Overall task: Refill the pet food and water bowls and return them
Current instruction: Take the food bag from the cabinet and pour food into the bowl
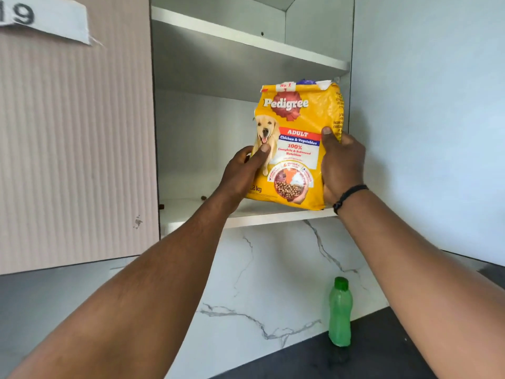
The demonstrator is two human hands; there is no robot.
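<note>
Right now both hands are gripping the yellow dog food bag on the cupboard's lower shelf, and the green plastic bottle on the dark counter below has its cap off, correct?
Not quite: the green plastic bottle has its green cap on, as the head view shows. The rest holds: the left hand and right hand grip the yellow dog food bag on the lower shelf.

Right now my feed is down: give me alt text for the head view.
Both hands, left hand and right hand, grip a yellow dog food bag upright on the lower shelf of an open wall cabinet. Below, a green bottle stands on the dark counter.
</note>
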